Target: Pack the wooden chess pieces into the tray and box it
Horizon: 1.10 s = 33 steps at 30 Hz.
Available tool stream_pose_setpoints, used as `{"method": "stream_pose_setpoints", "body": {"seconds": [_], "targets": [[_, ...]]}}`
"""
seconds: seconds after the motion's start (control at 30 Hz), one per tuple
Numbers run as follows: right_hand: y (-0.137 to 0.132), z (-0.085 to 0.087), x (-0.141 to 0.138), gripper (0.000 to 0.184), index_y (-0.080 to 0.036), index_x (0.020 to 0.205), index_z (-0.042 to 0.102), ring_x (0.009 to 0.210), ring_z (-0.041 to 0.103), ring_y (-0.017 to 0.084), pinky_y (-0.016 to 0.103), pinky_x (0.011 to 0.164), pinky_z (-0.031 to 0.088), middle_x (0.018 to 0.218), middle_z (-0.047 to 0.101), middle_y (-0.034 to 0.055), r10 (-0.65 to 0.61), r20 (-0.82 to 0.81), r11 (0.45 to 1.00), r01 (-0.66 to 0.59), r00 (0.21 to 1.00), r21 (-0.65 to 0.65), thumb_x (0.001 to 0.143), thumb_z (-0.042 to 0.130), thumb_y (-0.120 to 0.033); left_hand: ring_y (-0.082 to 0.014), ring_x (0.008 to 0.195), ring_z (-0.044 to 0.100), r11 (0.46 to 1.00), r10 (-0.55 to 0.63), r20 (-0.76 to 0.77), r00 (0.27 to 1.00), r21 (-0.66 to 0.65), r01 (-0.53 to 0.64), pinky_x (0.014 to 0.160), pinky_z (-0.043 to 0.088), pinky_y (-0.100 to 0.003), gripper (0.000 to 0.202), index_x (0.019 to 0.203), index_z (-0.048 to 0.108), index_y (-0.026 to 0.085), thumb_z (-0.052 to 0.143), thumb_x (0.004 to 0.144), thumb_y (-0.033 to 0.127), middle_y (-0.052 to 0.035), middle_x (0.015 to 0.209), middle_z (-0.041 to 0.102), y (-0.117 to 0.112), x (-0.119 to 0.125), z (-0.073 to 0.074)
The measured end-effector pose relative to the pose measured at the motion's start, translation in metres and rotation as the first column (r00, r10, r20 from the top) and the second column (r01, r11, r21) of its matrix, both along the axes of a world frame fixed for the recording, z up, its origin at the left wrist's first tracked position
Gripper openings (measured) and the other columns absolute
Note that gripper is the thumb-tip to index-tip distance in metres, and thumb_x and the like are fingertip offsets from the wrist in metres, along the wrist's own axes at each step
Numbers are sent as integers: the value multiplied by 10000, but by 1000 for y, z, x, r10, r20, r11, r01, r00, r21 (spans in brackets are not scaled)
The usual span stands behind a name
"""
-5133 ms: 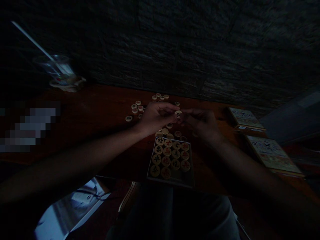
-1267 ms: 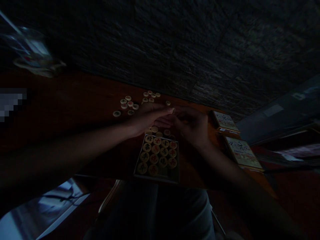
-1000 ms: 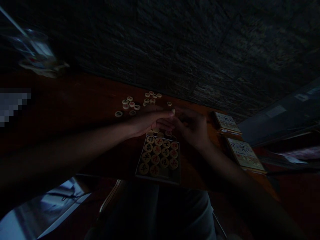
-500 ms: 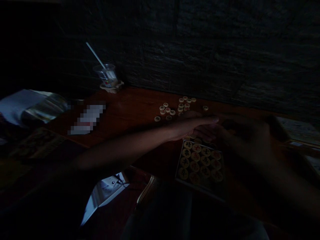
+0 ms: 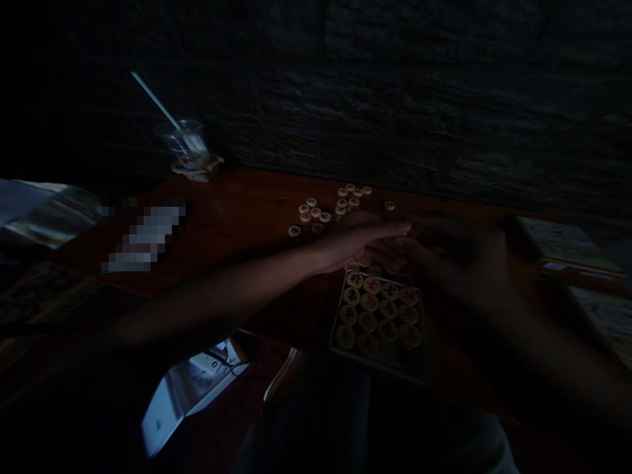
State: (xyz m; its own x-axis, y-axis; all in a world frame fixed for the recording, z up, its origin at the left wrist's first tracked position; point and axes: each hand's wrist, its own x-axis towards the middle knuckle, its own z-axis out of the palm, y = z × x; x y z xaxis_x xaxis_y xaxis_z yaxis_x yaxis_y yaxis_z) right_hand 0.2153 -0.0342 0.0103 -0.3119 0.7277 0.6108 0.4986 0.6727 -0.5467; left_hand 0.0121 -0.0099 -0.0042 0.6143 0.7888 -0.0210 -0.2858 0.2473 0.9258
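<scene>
Right hand [image 5: 464,263] now beside disc-filled tray [image 5: 395,361]

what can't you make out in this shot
Head view:
- right hand: motion-blurred, dark; grip unreadable.
- left hand: palm side hidden; contents unclear.
- loose pieces nearest the box: covered by both hands.
- patch on the table: pixelated.
- game board: cut by right edge, dark.

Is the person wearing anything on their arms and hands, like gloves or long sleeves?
No gloves, no sleeves: both forearms are bare down to the left hand and right hand. I spot no watch or ring, though it is very dark and the right hand is blurred.
</scene>
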Motion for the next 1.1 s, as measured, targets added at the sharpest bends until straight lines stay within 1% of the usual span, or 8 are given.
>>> {"method": "stream_pose_setpoints", "body": {"seconds": [0.2,0.37,0.57,0.73,0.83,0.93,1.03,1.1], "targets": [[0,-3,-1,342,-285,1201,804,651,691,184,316,604,555,919,816,28,10,-16,999,-10,1000,-32,890,800,-426,-203,692,774,998,53,-24,998,34,-52,728,632,-336,386,854,751,97,853,840,469,-125,791,796,-2,-1,4],[1,-5,-1,343,-292,1205,811,688,699,180,314,629,557,995,818,40,15,-32,998,-17,999,-56,901,792,-450,-222,702,783,998,56,-35,998,41,-55,725,642,-337,362,850,774,82,877,814,427,-144,792,803,-2,-1,2],[3,-9,2,384,-290,1237,799,651,660,159,291,619,537,902,791,22,28,-36,998,-30,999,-54,871,823,-400,-232,734,793,997,40,-74,996,68,-35,733,643,-332,438,883,789,89,828,848,523,-159,825,814,-1,-3,0],[0,-4,-1,390,-242,1230,800,547,583,132,268,520,455,832,786,21,12,-59,993,-19,998,-117,875,806,-404,-235,725,794,994,46,-76,996,98,-38,754,639,-357,382,862,778,92,851,841,467,-165,844,814,0,-3,1],[-1,-2,-2,363,-242,1191,816,586,614,146,280,551,484,855,789,29,7,-38,996,-11,999,-88,883,798,-432,-241,730,795,994,50,-66,997,97,-43,766,643,-375,371,877,779,97,866,828,455,-153,842,813,0,-3,1],[-1,-2,-1,345,-256,1176,821,653,654,164,295,607,529,896,791,33,6,-16,999,-7,1000,-54,887,797,-444,-245,732,794,995,53,-55,997,90,-48,762,652,-379,411,862,776,102,845,839,507,-146,824,810,-1,-3,0],[-1,-2,-2,362,-264,1187,815,680,672,172,308,641,561,941,799,40,-9,-19,998,8,1000,-60,876,809,-450,-235,721,790,995,49,-66,997,91,-43,753,658,-362,445,831,778,107,822,848,550,-136,792,804,0,-3,0],[-2,-1,-2,405,-268,1202,809,683,680,177,315,650,574,939,801,41,-8,-37,996,5,999,-85,847,837,-462,-231,718,790,995,49,-68,996,90,-42,744,657,-350,408,834,779,107,844,838,510,-131,791,805,0,-3,1]]}}
